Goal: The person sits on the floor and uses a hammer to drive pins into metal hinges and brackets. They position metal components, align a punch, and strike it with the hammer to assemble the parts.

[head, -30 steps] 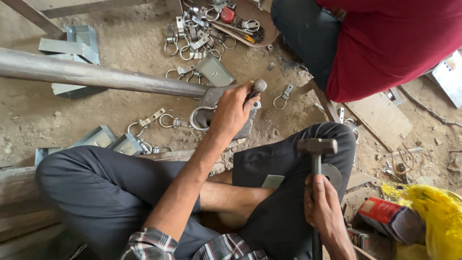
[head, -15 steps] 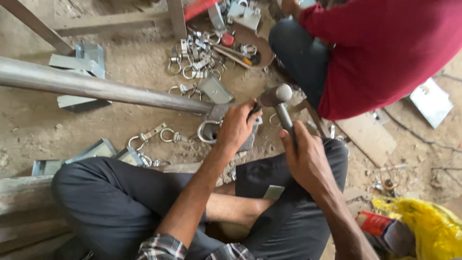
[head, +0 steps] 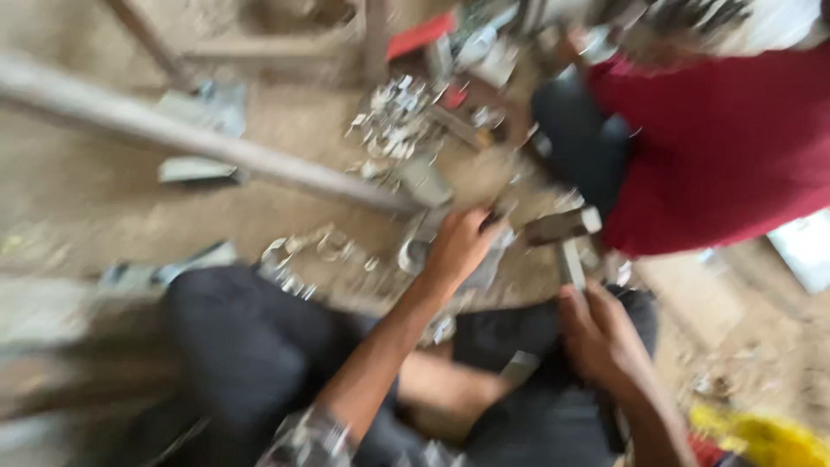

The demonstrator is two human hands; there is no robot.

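A person sits cross-legged on a dusty floor, the left hand [head: 458, 246] closed down over a small metal piece [head: 424, 251] at the end of a long metal bar [head: 199, 138]; the right hand [head: 596, 333] is wrapped tight around the handle of a hammer [head: 562, 229], whose head hangs just beside the left fingers; the frame is blurred, so the exact gap between hammer head and knuckles cannot be read. The chief risk, by the look of it, is a blow landing on the holding hand, since the fingers sit so close to the point of strike; a glancing hit could also kick the small piece out from under the palm and into the scatter of metal rings [head: 311, 251] lying on the floor beside the knee. A second person in a red shirt [head: 718, 147] sits near, just past the hammer; a wide swing or a flying part might reach that side. Loose metal fittings [head: 398, 117] lie heaped further off; a yellow bag [head: 761, 437] shows at the lower right.
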